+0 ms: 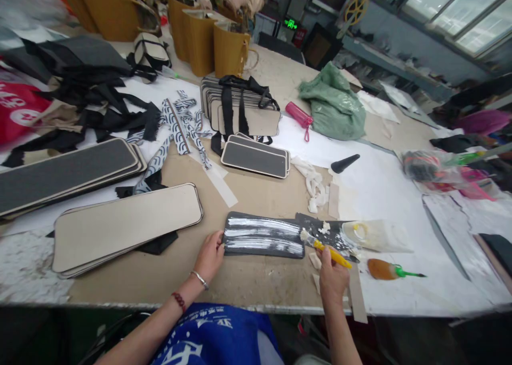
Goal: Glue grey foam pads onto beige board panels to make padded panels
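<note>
A dark grey rectangular panel point(264, 236) lies flat before me, streaked lengthwise with white paste. At its left end my left hand point(211, 252) is closed on the edge. My right hand point(333, 277) grips a paintbrush point(333, 253) by its yellow handle, and the paste-covered bristles touch the panel's right end. Just beyond that end lies a dark piece point(320, 226) smeared with white lumps, beside a cloudy plastic container point(372, 235) on its side. An orange-brown bottle point(380, 269) with a green nozzle lies right of my right hand.
Beige boards point(128, 226) and grey-faced boards point(68, 173) are stacked at left. Smaller grey panels point(256, 156) lie ahead, below a strap-tied bundle point(244, 112). Black fabric strips point(100, 104), a pink pouch point(298, 114), a green bag point(334, 104) and tan cases point(230, 48) stand farther back.
</note>
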The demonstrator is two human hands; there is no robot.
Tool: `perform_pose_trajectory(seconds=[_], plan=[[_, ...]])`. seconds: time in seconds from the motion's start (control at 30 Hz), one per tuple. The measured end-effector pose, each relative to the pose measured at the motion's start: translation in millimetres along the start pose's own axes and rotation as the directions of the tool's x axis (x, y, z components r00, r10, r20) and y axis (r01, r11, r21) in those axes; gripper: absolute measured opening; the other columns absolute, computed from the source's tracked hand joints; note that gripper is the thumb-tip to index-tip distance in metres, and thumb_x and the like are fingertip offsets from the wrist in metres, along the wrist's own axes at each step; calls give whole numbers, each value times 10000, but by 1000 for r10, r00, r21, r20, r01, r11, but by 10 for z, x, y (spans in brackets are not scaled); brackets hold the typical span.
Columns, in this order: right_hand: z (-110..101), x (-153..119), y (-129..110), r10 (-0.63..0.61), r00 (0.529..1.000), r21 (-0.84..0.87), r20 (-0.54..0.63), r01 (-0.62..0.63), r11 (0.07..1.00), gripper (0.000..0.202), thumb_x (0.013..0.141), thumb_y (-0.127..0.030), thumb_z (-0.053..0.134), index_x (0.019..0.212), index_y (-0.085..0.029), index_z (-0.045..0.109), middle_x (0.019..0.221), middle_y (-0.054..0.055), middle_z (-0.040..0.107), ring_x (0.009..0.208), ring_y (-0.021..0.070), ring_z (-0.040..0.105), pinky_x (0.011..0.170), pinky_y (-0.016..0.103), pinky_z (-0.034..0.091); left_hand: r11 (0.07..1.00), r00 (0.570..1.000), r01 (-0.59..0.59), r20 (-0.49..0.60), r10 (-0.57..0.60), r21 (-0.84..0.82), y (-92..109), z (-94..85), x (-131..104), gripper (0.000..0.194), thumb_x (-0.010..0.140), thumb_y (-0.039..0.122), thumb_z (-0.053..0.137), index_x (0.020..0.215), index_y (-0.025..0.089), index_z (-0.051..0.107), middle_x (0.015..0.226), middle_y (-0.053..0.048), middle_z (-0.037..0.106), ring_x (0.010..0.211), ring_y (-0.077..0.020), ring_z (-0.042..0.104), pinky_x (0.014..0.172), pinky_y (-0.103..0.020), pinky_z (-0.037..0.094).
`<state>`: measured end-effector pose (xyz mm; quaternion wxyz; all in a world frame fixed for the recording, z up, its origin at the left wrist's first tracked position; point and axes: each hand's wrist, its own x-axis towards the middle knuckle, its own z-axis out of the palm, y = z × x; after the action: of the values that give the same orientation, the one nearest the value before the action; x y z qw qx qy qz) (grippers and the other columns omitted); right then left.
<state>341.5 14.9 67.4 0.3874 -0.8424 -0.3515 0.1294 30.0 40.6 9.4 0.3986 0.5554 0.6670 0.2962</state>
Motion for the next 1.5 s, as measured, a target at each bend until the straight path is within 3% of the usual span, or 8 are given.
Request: perform_pose_trajectory(seconds=[0.2, 0.47, 0.7, 0.8, 0.93, 1.1, 1.27, 1.5], plan=[[50, -215, -142, -426, 902, -73, 71, 431, 899, 419, 813, -504, 441, 892, -135, 625, 884, 118, 645, 831, 227, 600, 776, 365, 464, 998, 999, -43, -21, 44, 56, -2, 34, -34, 376, 739, 159, 405, 1096, 158, 524, 928, -90, 546, 850, -210, 527, 828, -396, 452], [58, -432, -131, -646, 756, -111, 107, 654, 748, 256, 875, -326, 422, 963, -154, 589, 882, 99, 636, 832, 203, 598, 774, 364, 487, 981, 984, -154, -74, 163, 114, 163, -54, -92, 334, 771, 233, 381, 1031, 143, 571, 930, -117, 571, 907, -242, 508, 859, -414, 417], [72, -478, -87, -657, 734, -37, 173, 671, 740, 230, 863, -320, 437, 958, -171, 583, 899, 93, 632, 845, 205, 592, 791, 382, 489, 948, 968, 247, 102, -230, -202, 295, -134, 168, 248, 675, 309, 487, 849, 154, 571, 619, 3, 579, 614, -155, 549, 615, -281, 446], [107, -594, -240, -606, 781, 21, 152, 610, 792, 229, 847, -330, 460, 935, -172, 601, 901, 90, 640, 854, 208, 595, 812, 380, 477, 920, 941, 319, 190, -279, -229, 255, -165, 283, 210, 625, 296, 511, 760, 146, 568, 522, 28, 547, 496, -128, 519, 487, -238, 413], [294, -850, -441, -347, 901, 191, 262, 304, 933, 298, 829, -401, 466, 918, -161, 619, 904, 90, 649, 855, 220, 602, 776, 361, 488, 909, 921, 349, 264, -287, -229, 221, -186, 319, 144, 594, 271, 504, 673, 156, 540, 499, 41, 527, 460, -104, 492, 435, -207, 373], [176, -730, -153, -29, 950, 169, 311, -25, 985, 427, 764, -510, 502, 908, -133, 642, 846, 94, 669, 796, 244, 622, 717, 365, 500, 929, 937, 303, 245, -251, -210, 215, -151, 278, 84, 607, 269, 460, 609, 185, 459, 466, 74, 423, 453, -95, 419, 450, -207, 336], [-266, -289, 50, 53, 997, -50, 49, -51, 997, 466, 710, -550, 543, 877, -132, 666, 842, 114, 671, 928, 304, 582, 806, 408, 454, 956, 957, 228, 221, -185, -187, 221, -147, 228, 86, 628, 280, 446, 607, 197, 440, 494, 66, 417, 502, -113, 415, 508, -231, 341], [236, -29, -307, 28, 967, 320, 253, -111, 941, 457, 720, -522, 551, 919, -117, 619, 819, 96, 669, 748, 248, 636, 709, 376, 510, 989, 972, 128, 208, -111, -71, 214, -176, 204, 143, 651, 350, 414, 620, 211, 429, 524, 46, 444, 528, -144, 444, 537, -265, 368]])
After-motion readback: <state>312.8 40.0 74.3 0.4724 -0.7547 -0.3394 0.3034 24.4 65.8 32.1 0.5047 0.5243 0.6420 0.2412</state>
